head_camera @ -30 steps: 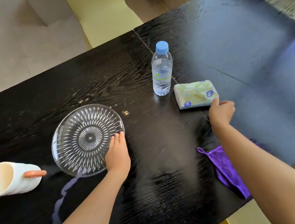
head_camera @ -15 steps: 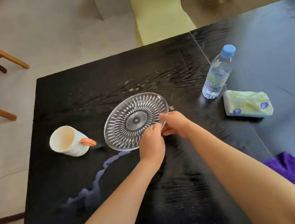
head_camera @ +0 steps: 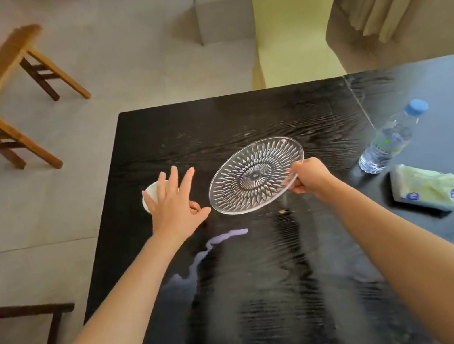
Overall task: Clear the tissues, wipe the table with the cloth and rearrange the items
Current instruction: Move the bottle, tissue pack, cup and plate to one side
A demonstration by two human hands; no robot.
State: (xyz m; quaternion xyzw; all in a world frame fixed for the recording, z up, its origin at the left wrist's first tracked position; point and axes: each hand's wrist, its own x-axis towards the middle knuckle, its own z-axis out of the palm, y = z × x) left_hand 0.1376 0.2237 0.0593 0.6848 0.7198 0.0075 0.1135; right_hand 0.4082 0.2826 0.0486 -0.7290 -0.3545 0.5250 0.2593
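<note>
A clear cut-glass plate (head_camera: 251, 179) is tilted up off the black table (head_camera: 270, 285), with my right hand (head_camera: 308, 177) gripping its right rim. My left hand (head_camera: 175, 205) is spread open over a white mug (head_camera: 150, 193) near the table's left edge, hiding most of it; only the rim and a bit of orange handle show. A streak of pale liquid (head_camera: 217, 241) lies on the table in front of the plate. At the right lies a yellow-green tissue pack (head_camera: 429, 190). The cloth is out of view.
A water bottle (head_camera: 390, 140) with a blue cap stands right of the plate, behind the tissue pack. Wooden stools (head_camera: 3, 99) stand on the floor to the left. A yellow chair (head_camera: 290, 24) and a curtain are beyond the table's far edge.
My right hand left the tissue pack, took the plate's rim and lifted it tilted. My left hand let go of the plate and moved left over the mug. The view swung left.
</note>
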